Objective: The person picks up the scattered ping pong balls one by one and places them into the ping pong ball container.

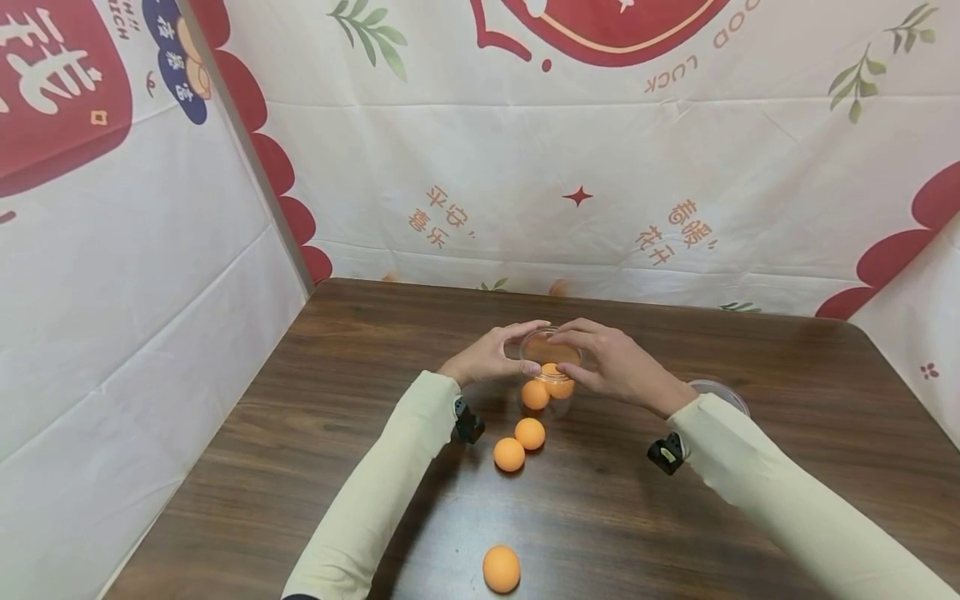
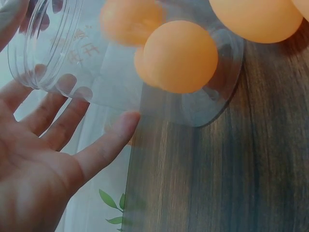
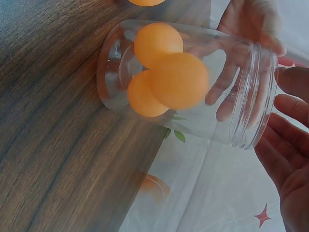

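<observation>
A clear plastic jar stands upright on the table with three orange balls inside, apparently table tennis balls. My left hand holds the jar's left side, thumb in front and fingers behind. In the left wrist view the fingers reach along the clear wall. My right hand is at the jar's mouth, its thumb and fingers around the threaded rim. One ball looks blurred in the left wrist view. In front of the jar lie two more orange balls side by side.
Another orange ball lies near the table's front. A round clear lid-like piece rests on the right, partly behind my right forearm. The dark wooden table meets a printed white cloth at the back.
</observation>
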Demonstrator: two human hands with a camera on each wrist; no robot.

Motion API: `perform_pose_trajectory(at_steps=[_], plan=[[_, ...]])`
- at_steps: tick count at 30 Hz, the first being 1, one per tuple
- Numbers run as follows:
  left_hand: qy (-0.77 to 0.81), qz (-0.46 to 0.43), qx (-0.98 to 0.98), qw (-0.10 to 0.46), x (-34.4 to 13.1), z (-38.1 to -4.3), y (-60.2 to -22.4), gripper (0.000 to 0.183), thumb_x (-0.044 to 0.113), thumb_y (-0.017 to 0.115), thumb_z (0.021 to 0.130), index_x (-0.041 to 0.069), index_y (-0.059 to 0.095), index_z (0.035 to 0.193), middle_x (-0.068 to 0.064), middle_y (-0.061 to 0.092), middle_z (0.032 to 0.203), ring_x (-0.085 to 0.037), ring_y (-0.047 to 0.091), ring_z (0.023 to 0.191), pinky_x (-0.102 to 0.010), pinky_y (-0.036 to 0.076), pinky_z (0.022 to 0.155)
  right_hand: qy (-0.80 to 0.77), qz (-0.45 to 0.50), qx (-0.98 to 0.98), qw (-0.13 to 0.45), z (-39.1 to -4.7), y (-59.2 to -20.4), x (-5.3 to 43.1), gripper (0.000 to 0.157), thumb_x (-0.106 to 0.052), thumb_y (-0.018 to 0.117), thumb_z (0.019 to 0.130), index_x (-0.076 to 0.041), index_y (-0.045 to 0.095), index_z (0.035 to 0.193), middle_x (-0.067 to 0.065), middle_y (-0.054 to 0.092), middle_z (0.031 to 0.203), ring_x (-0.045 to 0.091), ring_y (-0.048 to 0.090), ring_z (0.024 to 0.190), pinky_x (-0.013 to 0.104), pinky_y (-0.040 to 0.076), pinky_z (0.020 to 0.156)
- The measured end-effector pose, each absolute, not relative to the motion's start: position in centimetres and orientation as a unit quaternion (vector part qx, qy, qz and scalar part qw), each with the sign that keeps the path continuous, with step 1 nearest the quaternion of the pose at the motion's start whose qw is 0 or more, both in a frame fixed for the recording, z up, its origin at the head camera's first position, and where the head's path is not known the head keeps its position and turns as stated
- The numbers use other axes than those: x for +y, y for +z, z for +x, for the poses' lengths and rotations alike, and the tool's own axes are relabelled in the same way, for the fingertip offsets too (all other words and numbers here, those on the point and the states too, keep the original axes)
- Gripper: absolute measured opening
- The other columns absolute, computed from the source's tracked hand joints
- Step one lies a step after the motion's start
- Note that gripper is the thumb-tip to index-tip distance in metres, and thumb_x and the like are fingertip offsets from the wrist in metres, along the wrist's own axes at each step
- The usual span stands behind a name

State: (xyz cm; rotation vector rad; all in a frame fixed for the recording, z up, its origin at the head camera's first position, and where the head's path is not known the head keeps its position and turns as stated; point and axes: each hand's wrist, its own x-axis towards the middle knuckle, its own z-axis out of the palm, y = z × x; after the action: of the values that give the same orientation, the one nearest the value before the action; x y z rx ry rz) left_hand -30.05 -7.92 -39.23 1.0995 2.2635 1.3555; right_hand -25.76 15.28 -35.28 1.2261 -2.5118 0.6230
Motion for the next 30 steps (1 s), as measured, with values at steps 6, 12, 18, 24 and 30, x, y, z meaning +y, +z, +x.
perform_pose_trajectory(at_steps=[6, 12, 18, 24, 30], plan=[[0.471, 0.382, 0.783, 0.142, -7.9, -30.0, -39.3, 0.1, 0.073, 0.058, 0.073, 0.016, 0.031, 0.15, -0.01, 0.037, 0.152, -0.034, 0.031, 0.14, -0.055, 0.028, 0.111, 0.222, 0.427, -0.864, 0.15, -25.7, -35.3, 15.6, 0.033, -0.014, 0.074, 0.083, -0.003, 0.065, 0.112, 0.008, 0.063, 0.114, 0.017, 0.062, 0.091, 0.037, 0.053, 0.071], [0.469, 0.376, 0.787, 0.138, -7.9, -30.1, -39.4, 0.107, 0.08, 0.055, 0.066, 0.016, 0.033, 0.149, -0.008, 0.037, 0.152, -0.03, 0.033, 0.14, -0.054, 0.029, 0.111, 0.22, 0.412, -0.872, 0.148, -25.5, -35.2, 16.1, 0.038, -0.017, 0.076, 0.081, -0.004, 0.063, 0.115, 0.009, 0.062, 0.113, 0.01, 0.053, 0.077, 0.035, 0.051, 0.066], [0.467, 0.37, 0.791, 0.138, -7.9, -30.0, -39.2, 0.112, 0.082, 0.055, 0.062, 0.014, 0.034, 0.149, -0.008, 0.037, 0.152, -0.025, 0.032, 0.141, -0.053, 0.028, 0.112, 0.24, 0.372, -0.889, 0.12, -25.6, -35.5, 16.6, 0.051, -0.022, 0.077, 0.08, 0.001, 0.057, 0.122, 0.013, 0.061, 0.11, 0.019, 0.063, 0.089, 0.037, 0.055, 0.075], [0.464, 0.37, 0.793, 0.137, -7.9, -29.9, -39.1, 0.11, 0.08, 0.055, 0.064, 0.014, 0.034, 0.149, -0.007, 0.037, 0.152, -0.023, 0.032, 0.141, -0.051, 0.028, 0.113, 0.268, 0.338, -0.899, 0.073, -25.7, -36.0, 16.9, 0.06, -0.027, 0.075, 0.082, 0.005, 0.052, 0.127, 0.016, 0.06, 0.114, 0.028, 0.065, 0.097, 0.041, 0.055, 0.08], [0.461, 0.374, 0.794, 0.128, -7.9, -30.0, -39.1, 0.107, 0.078, 0.055, 0.065, 0.015, 0.034, 0.149, -0.006, 0.038, 0.152, -0.022, 0.034, 0.14, -0.048, 0.029, 0.112, 0.283, 0.333, -0.897, 0.064, -25.8, -36.4, 17.0, 0.061, -0.026, 0.076, 0.081, 0.003, 0.052, 0.129, 0.015, 0.06, 0.116, 0.029, 0.062, 0.103, 0.043, 0.053, 0.085]])
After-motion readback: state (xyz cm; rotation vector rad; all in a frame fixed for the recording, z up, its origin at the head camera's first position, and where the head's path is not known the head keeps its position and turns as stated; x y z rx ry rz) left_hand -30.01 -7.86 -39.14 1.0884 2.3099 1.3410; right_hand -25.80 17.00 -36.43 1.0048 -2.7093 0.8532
